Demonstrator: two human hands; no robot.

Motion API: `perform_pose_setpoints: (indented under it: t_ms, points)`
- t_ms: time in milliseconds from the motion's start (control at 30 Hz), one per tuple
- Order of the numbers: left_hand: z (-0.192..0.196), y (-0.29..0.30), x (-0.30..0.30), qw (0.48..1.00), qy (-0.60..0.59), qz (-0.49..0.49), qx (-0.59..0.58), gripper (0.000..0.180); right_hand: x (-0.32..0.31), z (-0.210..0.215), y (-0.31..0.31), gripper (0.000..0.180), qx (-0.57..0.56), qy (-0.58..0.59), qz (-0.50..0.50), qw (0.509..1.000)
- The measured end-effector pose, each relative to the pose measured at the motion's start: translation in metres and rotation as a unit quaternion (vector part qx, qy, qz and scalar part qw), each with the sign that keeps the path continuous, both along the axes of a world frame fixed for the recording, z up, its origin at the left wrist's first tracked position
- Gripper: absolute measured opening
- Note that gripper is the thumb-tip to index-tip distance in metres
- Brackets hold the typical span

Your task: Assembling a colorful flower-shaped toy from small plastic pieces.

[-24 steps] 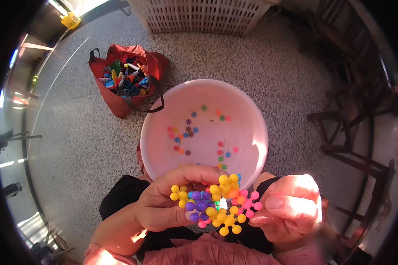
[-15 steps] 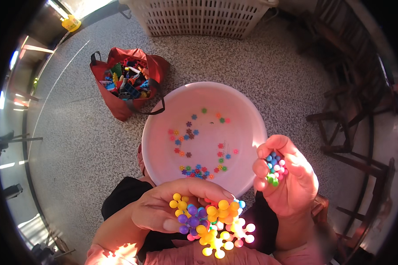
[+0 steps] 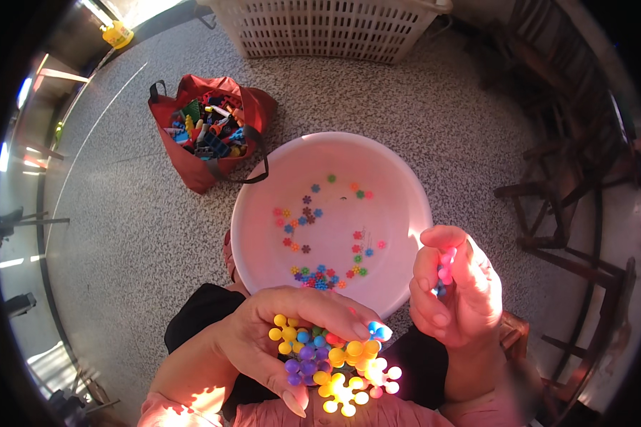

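Observation:
My left hand (image 3: 260,333) is closed around a cluster of ball-ended plastic connector pieces (image 3: 342,361), mostly yellow, with purple, blue and pink ones among them. Its thumb points down beside the purple piece. To the right, my right hand (image 3: 473,302) is raised with fingers curled around a few smaller-looking connector pieces. A pink piece (image 3: 446,265) sticks out between thumb and fingers, with a bit of blue beneath; the rest is hidden in the palm. Beyond both hands sits a pink tub (image 3: 335,231), with many small coloured flower-shaped pieces (image 3: 319,276) scattered on its bottom.
A red bag (image 3: 185,160) full of mixed toy bricks (image 3: 217,132) stands left of the tub, its strap touching the rim. At the far side is a white slatted basket (image 3: 327,32). Dark wooden chairs (image 3: 548,192) line the right; a yellow container (image 3: 117,34) stands far left.
My right hand's fingers have curled in and turned, so the green and most blue pieces no longer show. My left thumb has swung down, away from the cluster.

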State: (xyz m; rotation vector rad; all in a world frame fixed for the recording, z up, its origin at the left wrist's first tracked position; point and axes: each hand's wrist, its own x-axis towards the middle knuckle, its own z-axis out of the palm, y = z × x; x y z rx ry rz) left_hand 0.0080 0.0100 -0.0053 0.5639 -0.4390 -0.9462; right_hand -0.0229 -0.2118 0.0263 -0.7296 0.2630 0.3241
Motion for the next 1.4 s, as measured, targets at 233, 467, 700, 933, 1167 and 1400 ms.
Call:
perform_pose_setpoints:
  t_ms: [233, 467, 700, 933, 1167, 1400]
  points:
    - [0.002, -0.007, 0.001, 1.000, 0.018, 0.024, -0.003, 0.060, -0.001, 0.010, 0.000, 0.031, -0.061, 0.032, -0.009, 0.998]
    - [-0.005, -0.006, 0.003, 0.988, -0.139, 0.062, 0.036, 0.048, -0.007, 0.007, -0.003, 0.021, -0.196, -0.136, 0.002, 0.971]
    - [-0.002, -0.008, 0.007, 0.966, -0.218, 0.098, 0.098, 0.047, -0.008, 0.032, 0.003, 0.023, -0.224, -0.015, 0.002, 0.975]
    - [-0.002, -0.014, 0.009, 0.949, -0.260, 0.123, 0.125, 0.046, -0.011, 0.029, -0.003, 0.026, -0.344, -0.103, 0.025, 0.933]
    - [-0.005, -0.013, 0.006, 0.953, -0.247, 0.108, 0.137, 0.043, -0.012, 0.020, -0.005, 0.029, -0.369, -0.183, 0.038, 0.911]
    - [-0.006, -0.009, 0.008, 0.952, -0.264, 0.078, 0.137, 0.042, -0.007, 0.020, -0.008, 0.030, -0.439, -0.255, 0.115, 0.854]
